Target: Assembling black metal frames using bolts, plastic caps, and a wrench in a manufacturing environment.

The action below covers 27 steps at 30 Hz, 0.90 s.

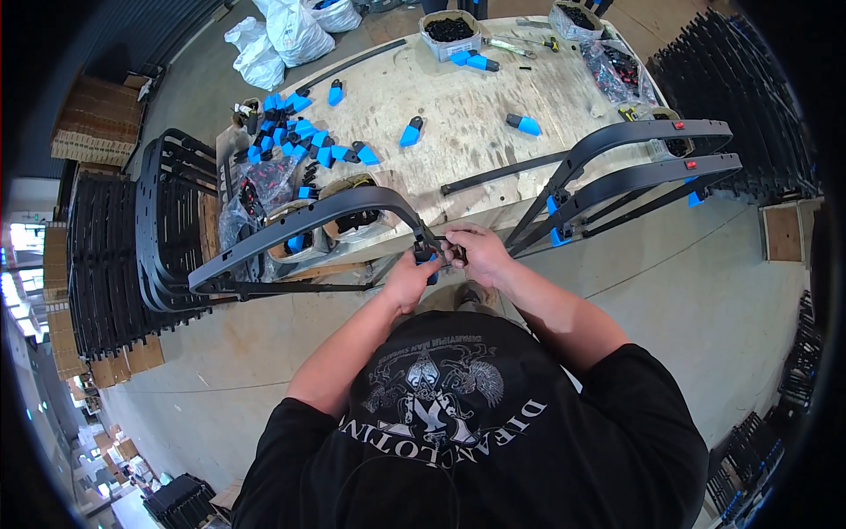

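A curved black metal frame (304, 220) leans at the front edge of the workbench, its bent end coming down in front of me. My left hand (409, 282) is closed round a small blue-and-black end piece (430, 261) at that end. Just to the right, my right hand (480, 256) has its fingers bent together against the frame's end. A small dark part seems to sit between those fingertips, too small to name. Both hands are close together. At the right, two more curved black frames (608, 137) lean on the bench, with blue pieces on their lower ends.
Loose blue-and-black end pieces (300, 132) are heaped on the wooden workbench (458, 106) at the left. Boxes of small black parts (449, 29) stand at its far edge. Stacked black frames (101, 256) rise at the left, with more (731, 97) at the right.
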Available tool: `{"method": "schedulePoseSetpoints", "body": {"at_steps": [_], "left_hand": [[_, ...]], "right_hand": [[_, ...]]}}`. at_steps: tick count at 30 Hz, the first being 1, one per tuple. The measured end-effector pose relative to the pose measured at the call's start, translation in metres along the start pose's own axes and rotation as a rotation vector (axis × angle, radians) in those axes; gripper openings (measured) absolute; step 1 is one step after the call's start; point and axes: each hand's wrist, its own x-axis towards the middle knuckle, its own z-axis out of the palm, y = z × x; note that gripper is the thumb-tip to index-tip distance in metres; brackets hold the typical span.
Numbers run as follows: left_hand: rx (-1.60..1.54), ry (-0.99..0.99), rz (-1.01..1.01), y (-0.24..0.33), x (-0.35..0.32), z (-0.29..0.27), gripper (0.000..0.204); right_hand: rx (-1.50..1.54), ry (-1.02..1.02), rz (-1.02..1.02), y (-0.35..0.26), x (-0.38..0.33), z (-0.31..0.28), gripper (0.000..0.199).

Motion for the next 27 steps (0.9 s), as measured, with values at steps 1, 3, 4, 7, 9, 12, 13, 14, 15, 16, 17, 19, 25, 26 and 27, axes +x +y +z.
{"method": "schedulePoseSetpoints", "body": {"at_steps": [1,3,4,7,9,12,13,14,15,16,17,19,25,26,27], "left_hand": [[-0.051,-0.024,0.041,-0.001,0.000,0.000,0.032],[-0.107,-0.045,0.082,-0.003,0.002,-0.002,0.032],[-0.050,-0.056,0.096,-0.003,0.004,-0.006,0.033],[-0.026,-0.097,0.079,0.005,0.004,-0.010,0.034],[-0.060,-0.126,0.049,0.010,0.004,-0.011,0.035],[-0.183,-0.165,0.056,0.010,0.006,-0.013,0.035],[-0.259,-0.174,0.080,0.008,0.008,-0.014,0.035],[-0.336,-0.182,0.105,0.006,0.010,-0.016,0.034],[-0.339,-0.181,0.105,0.008,0.010,-0.016,0.034],[-0.364,-0.187,0.094,0.009,0.010,-0.017,0.036],[-0.390,-0.193,0.083,0.011,0.009,-0.018,0.037],[-0.399,-0.205,0.069,0.017,0.005,-0.017,0.038],[-0.446,-0.195,-0.006,0.015,0.009,-0.020,0.041],[-0.446,-0.189,-0.021,0.013,0.010,-0.020,0.040],[-0.447,-0.190,-0.020,0.015,0.009,-0.019,0.040]], "right_hand": [[-0.003,-0.001,0.003,0.000,0.003,0.000,0.016],[-0.011,-0.020,-0.006,-0.001,0.008,0.002,0.015],[-0.014,-0.021,-0.002,-0.002,0.007,0.004,0.015],[-0.052,-0.003,0.036,-0.006,0.009,0.007,0.012],[-0.058,-0.012,0.032,-0.007,0.013,0.008,0.012],[-0.035,-0.055,0.045,-0.008,0.019,0.008,0.012],[-0.038,-0.056,0.047,-0.009,0.021,0.009,0.012],[-0.013,-0.080,0.060,-0.009,0.022,0.009,0.012],[0.013,-0.102,0.071,-0.010,0.024,0.008,0.012],[0.011,-0.101,0.073,-0.010,0.026,0.008,0.012],[0.035,-0.120,0.110,-0.009,0.028,0.008,0.011],[0.058,-0.138,0.149,-0.008,0.030,0.008,0.010],[-0.122,-0.138,0.245,-0.004,0.042,0.005,0.023],[-0.110,-0.131,0.298,-0.002,0.044,0.004,0.026],[-0.097,-0.122,0.351,-0.003,0.045,0.003,0.030]]}}
